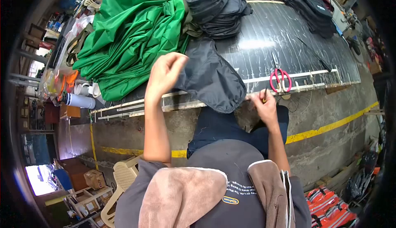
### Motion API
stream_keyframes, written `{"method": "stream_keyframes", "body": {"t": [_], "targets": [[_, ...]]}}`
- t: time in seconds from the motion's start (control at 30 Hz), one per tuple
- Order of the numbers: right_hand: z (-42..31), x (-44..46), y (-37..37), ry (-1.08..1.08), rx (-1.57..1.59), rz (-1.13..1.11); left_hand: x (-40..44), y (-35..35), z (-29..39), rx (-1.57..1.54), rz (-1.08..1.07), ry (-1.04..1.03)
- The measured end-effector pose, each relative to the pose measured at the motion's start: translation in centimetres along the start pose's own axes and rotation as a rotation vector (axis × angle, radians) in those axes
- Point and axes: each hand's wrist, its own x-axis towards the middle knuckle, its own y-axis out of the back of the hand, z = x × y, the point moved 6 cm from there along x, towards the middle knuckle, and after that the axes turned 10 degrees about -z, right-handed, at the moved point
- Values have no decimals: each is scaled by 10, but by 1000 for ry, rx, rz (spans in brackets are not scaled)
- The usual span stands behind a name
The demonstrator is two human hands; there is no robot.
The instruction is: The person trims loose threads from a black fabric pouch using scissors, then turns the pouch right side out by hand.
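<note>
My left hand (pixel 166 74) is raised at the edge of the green fabric pile, its fingers curled; whatever may be inside them is hidden. Beside it, a black sewn fabric piece (pixel 216 77) lies on the table and droops over the front edge toward my lap. My right hand (pixel 267 108) is closed around a small slim tool (pixel 265 96) with a dark tip, just off the table's edge. I cannot tell its exact kind. Scissors with red-pink handles (pixel 281 80) lie on the table a little beyond that hand.
Heaped green fabric (pixel 132 38) covers the table's left side. Stacked black bags (pixel 216 7) stand at the back, with more black bags (pixel 311 9) at far right. A thin black rod (pixel 315 55) lies on the dark tabletop (pixel 264 30). A beige plastic chair (pixel 126 174) is behind my left side.
</note>
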Motion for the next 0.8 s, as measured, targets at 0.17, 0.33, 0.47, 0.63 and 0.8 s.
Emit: {"method": "stream_keyframes", "body": {"t": [0.17,0.33,0.47,0.63,0.8], "targets": [[-6,22,75,145,-406,263,11,-30,-101,567,7,239],[-22,25,83,150,-440,315,-8,-52,-105,304,220,328],[-15,19,44,-4,-24,176,-33,-83,-102,51,252,321],[17,16,34,124,92,218,-52,-103,-89,-133,353,134],[32,12,37,-70,371,205,-63,-107,-90,-267,401,70]]}}
